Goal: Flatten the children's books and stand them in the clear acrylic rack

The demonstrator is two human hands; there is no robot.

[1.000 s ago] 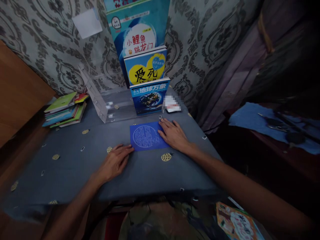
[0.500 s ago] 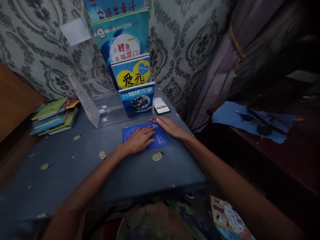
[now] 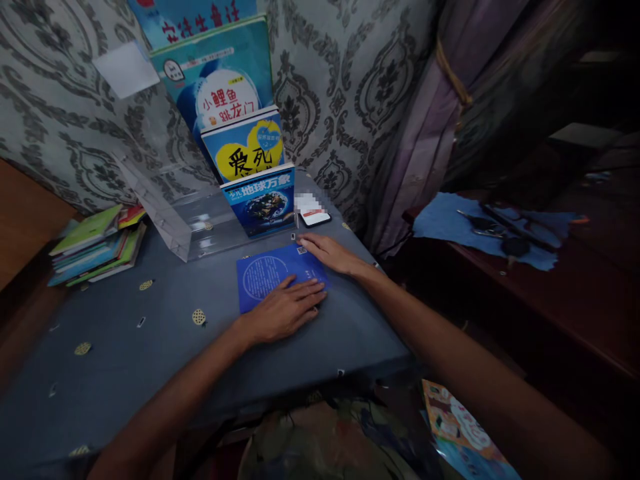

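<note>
A dark blue book lies flat on the table with its back cover up. My left hand rests flat on its near right corner, fingers stretched out. My right hand lies flat on the book's far right edge, fingers pointing left. Just behind the book, three books stand stepped in a clear acrylic rack, the front one a blue book with a globe picture.
A phone lies right of the rack. A stack of thin books sits at the table's far left. The table wears a grey-blue cloth. A curtain hangs right. A picture book lies on the floor at lower right.
My left hand moved from the table beside the book onto its cover, then slid to the near right corner. My right hand shifted to the far right edge. The view drifted right.
</note>
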